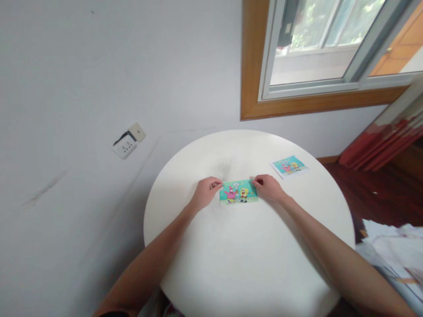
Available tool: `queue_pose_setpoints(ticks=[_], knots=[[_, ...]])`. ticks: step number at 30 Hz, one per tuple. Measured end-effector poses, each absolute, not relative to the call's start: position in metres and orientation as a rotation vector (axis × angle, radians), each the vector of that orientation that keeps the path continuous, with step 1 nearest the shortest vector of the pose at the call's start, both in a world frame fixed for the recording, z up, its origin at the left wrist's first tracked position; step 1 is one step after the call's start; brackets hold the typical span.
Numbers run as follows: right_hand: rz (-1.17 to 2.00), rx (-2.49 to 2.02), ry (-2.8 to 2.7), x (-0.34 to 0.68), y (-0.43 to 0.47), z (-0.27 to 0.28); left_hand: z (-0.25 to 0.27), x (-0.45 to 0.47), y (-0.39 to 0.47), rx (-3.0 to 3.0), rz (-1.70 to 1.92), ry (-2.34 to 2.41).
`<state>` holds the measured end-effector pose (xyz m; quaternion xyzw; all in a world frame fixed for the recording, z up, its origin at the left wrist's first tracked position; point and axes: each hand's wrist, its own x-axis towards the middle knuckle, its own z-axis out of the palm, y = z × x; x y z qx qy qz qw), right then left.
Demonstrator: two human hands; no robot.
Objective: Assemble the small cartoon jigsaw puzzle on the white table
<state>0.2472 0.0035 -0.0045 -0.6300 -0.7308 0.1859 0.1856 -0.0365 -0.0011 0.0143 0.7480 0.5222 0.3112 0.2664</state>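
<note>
Left hand (206,193) and right hand (270,188), each with thumb and fingers drawn together, pinch a cartoon card (238,193) at its upper corners. The card lies between them, picture side up; its gripped corners are covered, and the lettering in its speech bubble is too small to read. Beneath is a round white table (244,251) (greyish smudges show beyond the card), its near edge partly hidden by the forearms. A second cartoon picture (291,166) rests beyond the right hand, near the table's far right edge. Outward: a pale wall (82,88) with a socket plate (124,146); a wood-framed window (310,61), cut off above; a red curtain (380,143); dark reddish flooring (370,191); and piled papers (396,248), cropped at right.
</note>
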Motion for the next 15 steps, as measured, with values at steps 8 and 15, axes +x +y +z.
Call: queue_pose_setpoints(ticks=[8, 15], knots=[[0.528, -1.777, -2.052, 0.246, 0.003, -0.004, -0.002, -0.046, 0.013, 2.008, 0.769, 1.489], [0.534, -1.773, -2.06, 0.246, 0.003, -0.003, -0.001, -0.043, 0.012, 1.988, 0.738, 1.474]])
